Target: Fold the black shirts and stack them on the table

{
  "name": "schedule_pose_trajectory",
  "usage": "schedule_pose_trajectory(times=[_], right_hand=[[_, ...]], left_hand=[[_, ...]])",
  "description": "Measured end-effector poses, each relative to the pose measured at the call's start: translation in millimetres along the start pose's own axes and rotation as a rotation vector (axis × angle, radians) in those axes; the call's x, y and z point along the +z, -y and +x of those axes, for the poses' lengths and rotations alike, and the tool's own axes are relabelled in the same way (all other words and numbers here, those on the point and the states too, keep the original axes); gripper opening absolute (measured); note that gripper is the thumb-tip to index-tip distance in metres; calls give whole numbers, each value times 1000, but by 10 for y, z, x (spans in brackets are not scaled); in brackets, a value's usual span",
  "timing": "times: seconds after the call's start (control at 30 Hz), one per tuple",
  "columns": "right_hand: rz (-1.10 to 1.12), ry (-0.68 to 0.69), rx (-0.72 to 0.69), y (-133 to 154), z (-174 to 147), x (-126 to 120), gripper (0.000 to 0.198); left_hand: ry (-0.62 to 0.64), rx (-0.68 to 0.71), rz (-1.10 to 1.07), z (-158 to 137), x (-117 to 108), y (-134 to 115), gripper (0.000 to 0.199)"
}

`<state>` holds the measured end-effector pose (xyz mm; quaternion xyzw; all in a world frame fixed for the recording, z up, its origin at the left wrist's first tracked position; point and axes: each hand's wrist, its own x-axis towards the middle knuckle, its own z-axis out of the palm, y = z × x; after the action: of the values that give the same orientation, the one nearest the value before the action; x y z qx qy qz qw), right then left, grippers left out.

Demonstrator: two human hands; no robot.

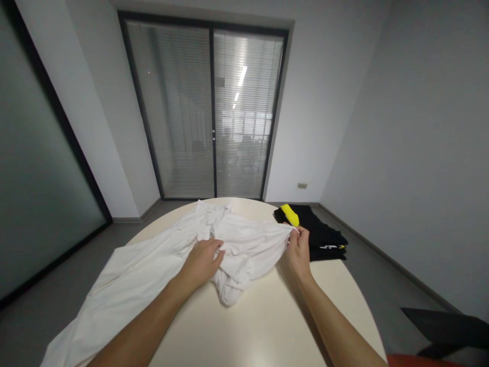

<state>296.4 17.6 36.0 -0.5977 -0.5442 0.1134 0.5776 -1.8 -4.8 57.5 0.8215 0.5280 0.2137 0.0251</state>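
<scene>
A white cloth garment [252, 239], crumpled in the middle, spreads across the round table. Its long flat part [126, 285] runs down toward the near left and past the table's edge. My left hand [202, 261] lies on the bunched cloth, thumb apart from the fingers; part of the fingertips is hard to see. At the right end, my right hand [299, 250] pinches the garment's edge and holds that part stretched toward the right. Close beyond this hand is a stack of folded black clothes [321, 229] with a bright yellow piece [290, 215] on top.
The cream round table [267, 326] has a curved edge. A black chair part [446, 326] and something red [408, 361] are at the lower right. Behind the table stand a glass partition with blinds [175, 117] and white walls [321, 102].
</scene>
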Motion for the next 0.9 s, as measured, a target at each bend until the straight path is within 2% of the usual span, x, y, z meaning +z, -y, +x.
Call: schedule_pose_trajectory(times=[0.07, 0.1, 0.17, 0.23, 0.3, 0.37, 0.4, 0.47, 0.57, 0.73, 0.9], right_hand=[[41, -19, 6, 53, -16, -28, 48], [55, 17, -7, 85, -41, -26, 50], [-5, 204, -118, 147, -123, 10, 60], [-120, 440, -243, 200, -236, 77, 76], [-253, 634, -307, 241, -353, 155, 86], [-342, 736, -323, 272, -434, 217, 74], [-357, 756, -337, 282, -452, 237, 60], [-343, 772, -388, 284, -434, 243, 32], [-359, 778, -398, 246, -308, 167, 9], [-571, 657, -197, 152, -91, -76, 10], [-606, 623, -191, 147, -56, -198, 29]], left_hand=[[110, 132, -168, -17, 25, -69, 32], [137, 171, -221, -19, 30, -82, 33], [117, 187, -223, -14, 31, -51, 35], [19, 124, -95, -4, 37, 53, 37], [-55, 3, 91, -2, 66, 208, 38], [-21, -157, 197, -10, 124, 384, 53], [25, -230, 209, -12, 160, 473, 59], [81, -320, 220, -3, 229, 638, 57], [3, -416, 294, 44, 275, 851, 49], [-123, -606, 356, 81, 180, 1121, 47], [-181, -756, 372, 56, 108, 1252, 48]])
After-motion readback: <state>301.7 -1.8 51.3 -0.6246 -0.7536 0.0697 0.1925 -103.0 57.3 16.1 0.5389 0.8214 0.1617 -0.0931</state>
